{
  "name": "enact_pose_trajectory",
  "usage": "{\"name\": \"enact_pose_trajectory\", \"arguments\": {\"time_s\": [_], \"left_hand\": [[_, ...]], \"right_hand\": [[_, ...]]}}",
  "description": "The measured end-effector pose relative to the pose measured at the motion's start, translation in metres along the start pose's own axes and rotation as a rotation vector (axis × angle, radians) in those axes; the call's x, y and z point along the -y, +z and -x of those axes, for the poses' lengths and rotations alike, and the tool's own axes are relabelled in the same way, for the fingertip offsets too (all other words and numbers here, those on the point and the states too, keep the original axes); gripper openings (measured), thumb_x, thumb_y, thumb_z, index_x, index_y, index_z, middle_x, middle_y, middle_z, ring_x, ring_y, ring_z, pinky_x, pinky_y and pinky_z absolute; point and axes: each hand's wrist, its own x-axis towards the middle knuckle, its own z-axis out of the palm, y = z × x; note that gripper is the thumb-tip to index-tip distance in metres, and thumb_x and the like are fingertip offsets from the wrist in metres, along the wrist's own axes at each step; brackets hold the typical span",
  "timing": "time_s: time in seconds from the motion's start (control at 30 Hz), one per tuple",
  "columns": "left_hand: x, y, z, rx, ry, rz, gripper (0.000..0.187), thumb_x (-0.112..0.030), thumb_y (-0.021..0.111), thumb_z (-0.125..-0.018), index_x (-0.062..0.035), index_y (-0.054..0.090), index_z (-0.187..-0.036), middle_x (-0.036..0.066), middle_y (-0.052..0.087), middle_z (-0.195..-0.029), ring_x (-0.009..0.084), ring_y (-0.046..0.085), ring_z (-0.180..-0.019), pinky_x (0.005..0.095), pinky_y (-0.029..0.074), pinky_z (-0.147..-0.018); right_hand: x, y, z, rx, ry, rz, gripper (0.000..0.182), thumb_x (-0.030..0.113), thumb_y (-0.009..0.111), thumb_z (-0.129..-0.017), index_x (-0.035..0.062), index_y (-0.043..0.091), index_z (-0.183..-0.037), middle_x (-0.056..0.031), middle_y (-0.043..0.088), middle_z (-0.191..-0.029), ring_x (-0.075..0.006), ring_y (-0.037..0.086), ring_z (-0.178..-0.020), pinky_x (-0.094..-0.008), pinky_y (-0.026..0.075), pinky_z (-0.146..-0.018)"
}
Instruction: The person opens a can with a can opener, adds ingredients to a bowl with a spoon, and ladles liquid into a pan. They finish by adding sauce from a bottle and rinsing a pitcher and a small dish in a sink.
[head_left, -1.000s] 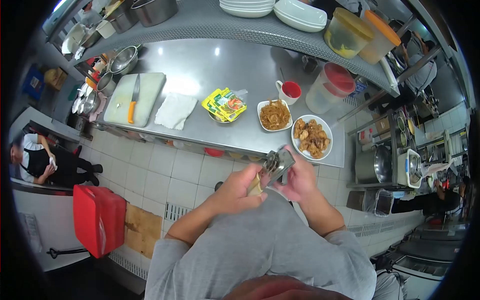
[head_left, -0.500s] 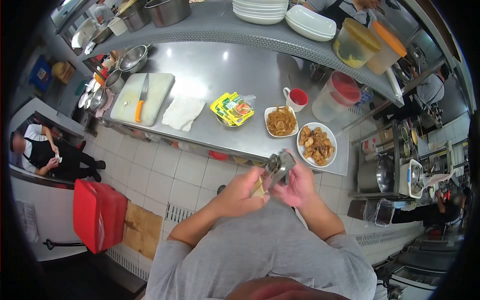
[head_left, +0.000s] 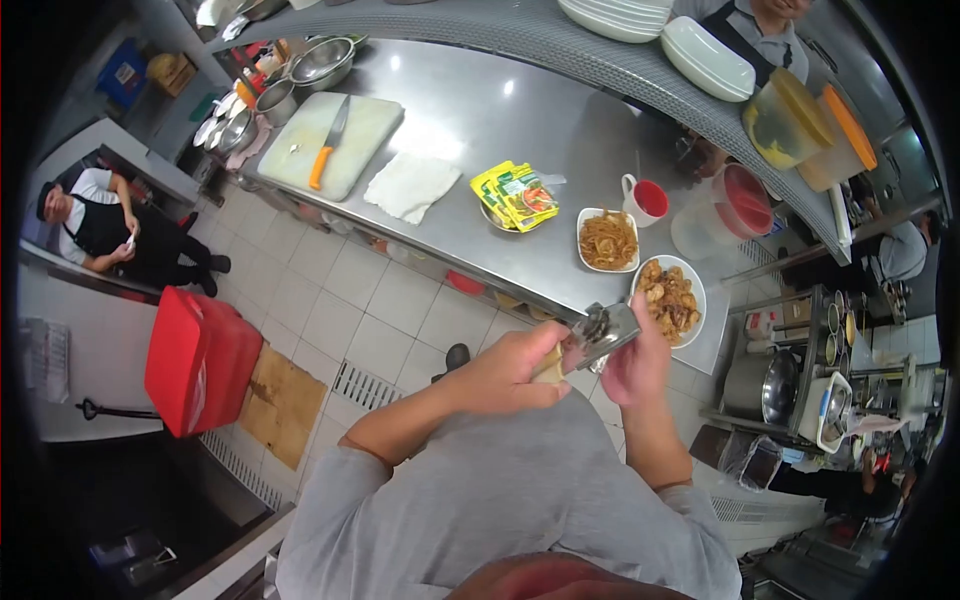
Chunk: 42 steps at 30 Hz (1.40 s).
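My left hand [head_left: 510, 372] and my right hand [head_left: 634, 362] are held together in front of my chest, just short of the steel counter [head_left: 470, 120]. Between them is a small metal tool [head_left: 603, 333] with a pale handle [head_left: 549, 367]. The left hand grips the handle end and the right hand wraps the metal end. What the tool is exactly cannot be made out. A round plate of fried pieces [head_left: 669, 299] lies on the counter right beyond my hands.
On the counter: a square dish of noodles [head_left: 607, 240], a red-lined mug [head_left: 643, 198], yellow seasoning packets [head_left: 516, 194], a white cloth [head_left: 410, 185], a cutting board [head_left: 340, 142] with an orange-handled knife [head_left: 328, 155]. A red bin [head_left: 198, 358] stands left. A seated person [head_left: 110, 235] is far left.
My view has swung so the counter sits further right and tilted. My hands stay together on the tool, now slightly further right.
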Motion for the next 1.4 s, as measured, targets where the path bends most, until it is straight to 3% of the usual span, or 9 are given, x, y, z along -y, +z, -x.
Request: {"name": "enact_pose_trajectory", "arguments": {"time_s": [0.03, 0.2, 0.4, 0.47, 0.5, 0.73, 0.93, 1.2, 1.4], "left_hand": [[0.001, -0.001, 0.002, -0.006, -0.02, -0.008, 0.04, -0.018, 0.07, -0.084, -0.0018, 0.051, -0.115, 0.005, 0.055, -0.088, 0.0146, 0.054, -0.078, 0.0299, 0.046, -0.072], [-0.004, -0.009, 0.001, -0.073, -0.087, 0.012, 0.041, -0.017, 0.068, -0.083, -0.0017, 0.051, -0.117, 0.008, 0.059, -0.094, 0.0161, 0.057, -0.085, 0.032, 0.048, -0.077], [0.001, -0.011, -0.001, -0.085, -0.048, 0.025, 0.039, -0.015, 0.069, -0.083, -0.003, 0.052, -0.116, 0.007, 0.058, -0.094, 0.0146, 0.056, -0.085, 0.0306, 0.047, -0.077], [0.004, -0.009, -0.001, -0.063, -0.034, 0.03, 0.04, -0.014, 0.069, -0.083, -0.0029, 0.052, -0.117, 0.006, 0.057, -0.093, 0.0144, 0.055, -0.083, 0.0299, 0.046, -0.076], [0.003, -0.008, -0.002, -0.053, -0.038, 0.024, 0.04, -0.014, 0.069, -0.084, -0.0028, 0.052, -0.118, 0.006, 0.057, -0.093, 0.0143, 0.055, -0.083, 0.0298, 0.046, -0.075], [0.007, -0.01, -0.005, -0.089, -0.029, 0.093, 0.04, -0.014, 0.069, -0.084, -0.0025, 0.051, -0.118, 0.005, 0.055, -0.091, 0.013, 0.052, -0.082, 0.0291, 0.044, -0.074], [0.006, -0.011, -0.01, -0.065, -0.034, 0.073, 0.04, -0.015, 0.069, -0.084, -0.0022, 0.051, -0.118, 0.005, 0.055, -0.091, 0.0134, 0.052, -0.082, 0.0297, 0.045, -0.075], [0.007, -0.014, -0.015, -0.042, -0.036, 0.017, 0.04, -0.016, 0.07, -0.083, -0.0027, 0.05, -0.116, 0.005, 0.056, -0.09, 0.0144, 0.053, -0.078, 0.0299, 0.045, -0.072], [0.011, -0.016, -0.015, -0.055, -0.036, 0.067, 0.04, -0.016, 0.07, -0.083, -0.0031, 0.05, -0.115, 0.005, 0.056, -0.09, 0.0142, 0.054, -0.079, 0.0297, 0.045, -0.072]], "right_hand": [[0.006, 0.01, 0.0, 0.018, 0.36, -0.35, 0.043, 0.041, 0.046, -0.105, 0.0044, 0.067, -0.097, -0.0072, 0.066, -0.071, -0.0133, 0.053, -0.049, -0.0271, 0.043, -0.047], [-0.012, -0.004, -0.004, -0.15, -0.544, 0.684, 0.023, 0.013, 0.067, -0.091, -0.0012, 0.062, -0.108, -0.0075, 0.066, -0.092, -0.0122, 0.055, -0.074, -0.0253, 0.046, -0.067], [0.016, 0.011, -0.016, -0.006, -1.012, 1.215, 0.023, 0.014, 0.073, -0.084, -0.0032, 0.065, -0.096, -0.0128, 0.065, -0.089, -0.0176, 0.057, -0.075, -0.0299, 0.047, -0.064], [0.009, 0.005, -0.018, 0.012, -0.998, 1.142, 0.019, 0.014, 0.07, -0.087, -0.0035, 0.065, -0.088, -0.0141, 0.065, -0.086, -0.0185, 0.057, -0.071, -0.0309, 0.046, -0.061], [0.003, 0.004, -0.006, -0.083, -0.501, 0.928, 0.024, 0.015, 0.065, -0.093, -0.0022, 0.06, -0.077, -0.0115, 0.064, -0.079, -0.0188, 0.055, -0.066, -0.0308, 0.043, -0.057], [-0.006, 0.0, -0.016, -0.164, -0.64, 0.762, 0.05, 0.046, 0.074, -0.087, -0.0025, 0.065, -0.092, -0.0103, 0.063, -0.09, -0.0154, 0.056, -0.071, -0.0266, 0.044, -0.059], [0.017, -0.003, -0.027, 0.0, -1.087, 1.232, 0.045, 0.039, 0.071, -0.089, -0.0027, 0.065, -0.103, -0.0131, 0.064, -0.095, -0.0182, 0.057, -0.073, -0.0277, 0.045, -0.061], [-0.004, -0.016, -0.028, -0.075, -0.017, 0.323, 0.034, 0.033, 0.055, -0.101, 0.0012, 0.065, -0.099, -0.0059, 0.062, -0.081, -0.0128, 0.052, -0.064, -0.0255, 0.041, -0.056], [0.016, 0.0, -0.028, -0.081, -0.852, 1.075, 0.031, 0.03, 0.064, -0.097, -0.0009, 0.065, -0.099, -0.0103, 0.063, -0.086, -0.0162, 0.057, -0.07, -0.0277, 0.045, -0.059]]}}
